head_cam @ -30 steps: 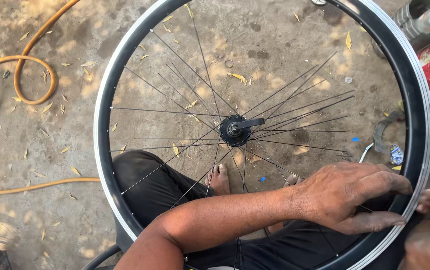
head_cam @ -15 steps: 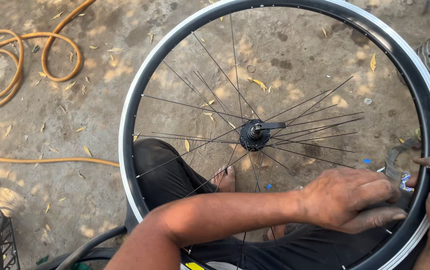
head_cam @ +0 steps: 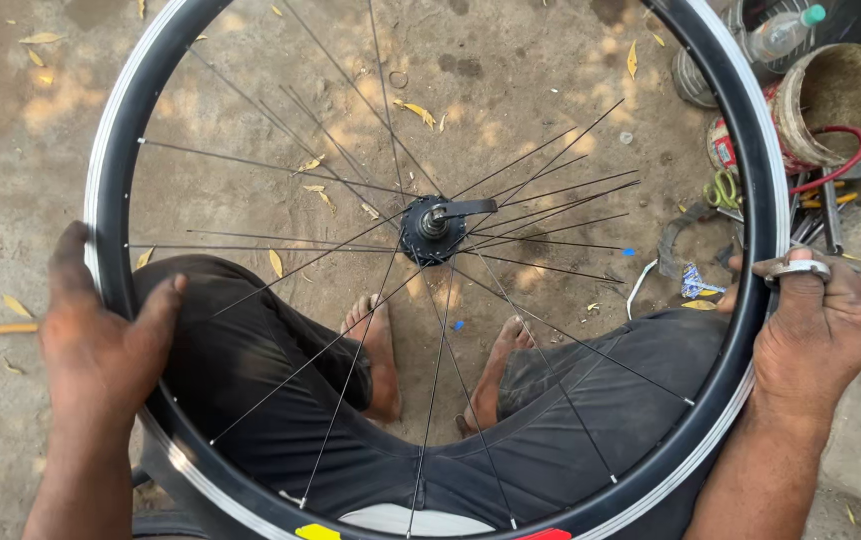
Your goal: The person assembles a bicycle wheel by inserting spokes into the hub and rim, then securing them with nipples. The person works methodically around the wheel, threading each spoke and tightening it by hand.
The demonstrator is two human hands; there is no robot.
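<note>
Over the lap, both hands hold a spoked wheel rim.

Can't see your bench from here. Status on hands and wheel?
Left hand gripping bicycle wheel rim, left side. Right hand on right side, small metal tool in fingers. Wheel across lap, hub centred. Nothing blocking.
</note>
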